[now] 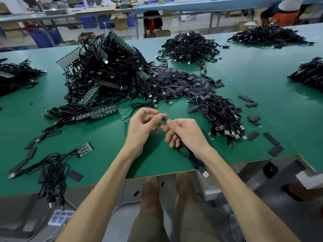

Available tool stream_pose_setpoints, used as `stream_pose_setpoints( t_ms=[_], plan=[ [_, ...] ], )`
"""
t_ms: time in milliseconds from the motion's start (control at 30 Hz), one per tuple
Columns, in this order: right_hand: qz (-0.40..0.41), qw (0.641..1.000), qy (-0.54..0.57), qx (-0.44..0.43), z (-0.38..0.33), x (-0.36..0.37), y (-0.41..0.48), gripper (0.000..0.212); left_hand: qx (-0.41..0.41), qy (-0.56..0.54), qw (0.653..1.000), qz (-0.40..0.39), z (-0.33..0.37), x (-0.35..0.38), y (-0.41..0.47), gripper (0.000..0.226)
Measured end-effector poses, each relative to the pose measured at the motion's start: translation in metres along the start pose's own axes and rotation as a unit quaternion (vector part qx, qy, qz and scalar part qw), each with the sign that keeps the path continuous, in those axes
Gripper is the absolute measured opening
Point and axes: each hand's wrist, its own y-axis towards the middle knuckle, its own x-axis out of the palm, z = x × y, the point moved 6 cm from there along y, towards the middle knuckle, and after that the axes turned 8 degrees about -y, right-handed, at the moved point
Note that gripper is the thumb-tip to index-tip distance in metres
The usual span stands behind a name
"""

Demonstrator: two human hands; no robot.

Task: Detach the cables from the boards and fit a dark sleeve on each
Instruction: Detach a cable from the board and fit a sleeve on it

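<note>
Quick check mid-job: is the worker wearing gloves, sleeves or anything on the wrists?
No. The left hand and right hand are bare, with no gloves and no rings in view. The left forearm and right forearm are uncovered to the frame edge: no sleeves, watch or wrist strap. Olive shorts show at the bottom.

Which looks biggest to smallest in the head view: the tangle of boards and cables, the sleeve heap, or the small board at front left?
Tangle of boards and cables
sleeve heap
small board, smallest though nearest the camera
</note>
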Motion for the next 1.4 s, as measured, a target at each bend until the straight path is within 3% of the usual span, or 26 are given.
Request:
stream_pose_setpoints(
  t_ms=[300, 1200, 1400],
  plan=[
    [-0.008, 1.0, -0.024, -0.014, 0.001, 0.001, 0.001, 0.012, 0.006, -0.009, 0.999, 0.049, 0.0, -0.007, -0.001, 0.023],
    [0.018, 0.995, -0.098, -0.013, 0.004, 0.003, 0.002, 0.023, 0.019, 0.069, 0.997, 0.016, -0.002, 0.003, -0.001, 0.017],
    [0.024, 0.993, -0.112, -0.02, 0.003, 0.003, 0.001, 0.023, -0.003, 0.045, 0.999, 0.023, -0.005, 0.004, -0.001, 0.014]
  ],
)
